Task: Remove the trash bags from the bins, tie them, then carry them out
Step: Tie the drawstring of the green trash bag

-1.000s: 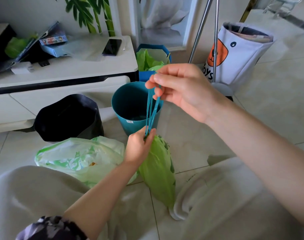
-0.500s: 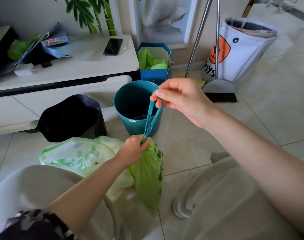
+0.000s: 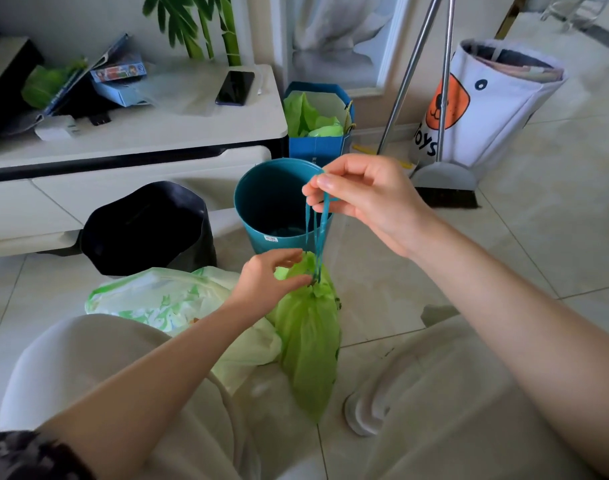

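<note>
Bright soft daylight, faint shadows, smeary detail, wide-angle bending at edges

Green trash bag (image 3: 310,344) hanging by teal drawstrings (image 3: 317,233) from right hand (image 3: 369,199), left hand (image 3: 265,282) at its neck

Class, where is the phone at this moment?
The phone lies flat on the white cabinet top, upper left of centre in the head view, near the plant.
</note>
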### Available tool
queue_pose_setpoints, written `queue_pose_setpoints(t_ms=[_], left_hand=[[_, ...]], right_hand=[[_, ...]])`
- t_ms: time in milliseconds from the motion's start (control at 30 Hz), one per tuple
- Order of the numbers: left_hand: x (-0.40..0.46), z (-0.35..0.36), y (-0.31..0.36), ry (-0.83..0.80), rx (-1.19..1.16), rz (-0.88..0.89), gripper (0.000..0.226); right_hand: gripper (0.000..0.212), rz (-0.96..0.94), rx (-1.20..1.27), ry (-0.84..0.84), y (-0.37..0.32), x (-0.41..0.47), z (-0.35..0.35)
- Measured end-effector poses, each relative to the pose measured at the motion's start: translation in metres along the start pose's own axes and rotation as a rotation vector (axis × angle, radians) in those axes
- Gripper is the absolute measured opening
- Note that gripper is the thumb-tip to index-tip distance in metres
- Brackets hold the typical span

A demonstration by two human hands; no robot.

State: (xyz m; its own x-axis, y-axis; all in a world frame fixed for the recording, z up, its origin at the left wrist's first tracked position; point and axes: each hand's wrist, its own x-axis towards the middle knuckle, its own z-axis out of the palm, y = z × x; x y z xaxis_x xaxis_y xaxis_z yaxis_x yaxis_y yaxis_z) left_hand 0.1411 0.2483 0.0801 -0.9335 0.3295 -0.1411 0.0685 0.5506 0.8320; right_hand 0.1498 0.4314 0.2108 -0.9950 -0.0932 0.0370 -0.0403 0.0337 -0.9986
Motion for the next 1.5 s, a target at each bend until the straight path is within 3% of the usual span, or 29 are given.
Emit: queue_pose_setpoints(t_ms=[67,133,333,400,667,900,1033,1200,1367,1500], left_hand=[[0.001,0.008,0.002,-0.040,-0.015,0.015,0.059],[0.004,0.011,0.003,-0.029,-0.006,0.040,0.055],[0.013,0.005,0.001,0.098,0.026,0.092,0.015],[0.016,0.004,-0.002,0.120,0.024,0.095,0.011],[0.019,0.002,-0.009,0.058,-0.076,-0.027,0.011],[0.015,-0.002,-0.008,0.007,-0.454,-0.244,0.010],[0.014,-0.003,-0.014,0.014,-0.603,-0.342,0.011],[0.015,-0.001,-0.008,0.008,-0.724,-0.348,0.013],[0.014,0.001,0.002,-0.039,-0.254,-0.185,0.019],[0.012,0.006,0.011,-0.191,-0.017,-0.025,0.015]], right_hand=[[0.009,-0.004,-0.024,-0.001,0.000,0.001,0.000],[0.008,-0.011,-0.037,0.004,-0.001,0.003,-0.001],[0.008,-0.015,-0.063,-0.019,0.000,0.008,-0.004],[0.011,-0.002,-0.072,-0.003,0.000,0.010,-0.006],[0.017,0.263,-0.088,0.334,0.011,0.019,-0.030],[0.018,0.400,0.048,0.404,0.023,0.017,-0.036],[0.016,0.431,-0.028,0.520,0.026,0.015,-0.043],[0.021,0.263,-0.179,0.426,0.026,0.009,-0.036],[0.024,-0.098,-0.308,0.152,0.014,0.001,-0.021],[0.017,-0.237,-0.459,0.104,0.008,0.006,-0.004]])
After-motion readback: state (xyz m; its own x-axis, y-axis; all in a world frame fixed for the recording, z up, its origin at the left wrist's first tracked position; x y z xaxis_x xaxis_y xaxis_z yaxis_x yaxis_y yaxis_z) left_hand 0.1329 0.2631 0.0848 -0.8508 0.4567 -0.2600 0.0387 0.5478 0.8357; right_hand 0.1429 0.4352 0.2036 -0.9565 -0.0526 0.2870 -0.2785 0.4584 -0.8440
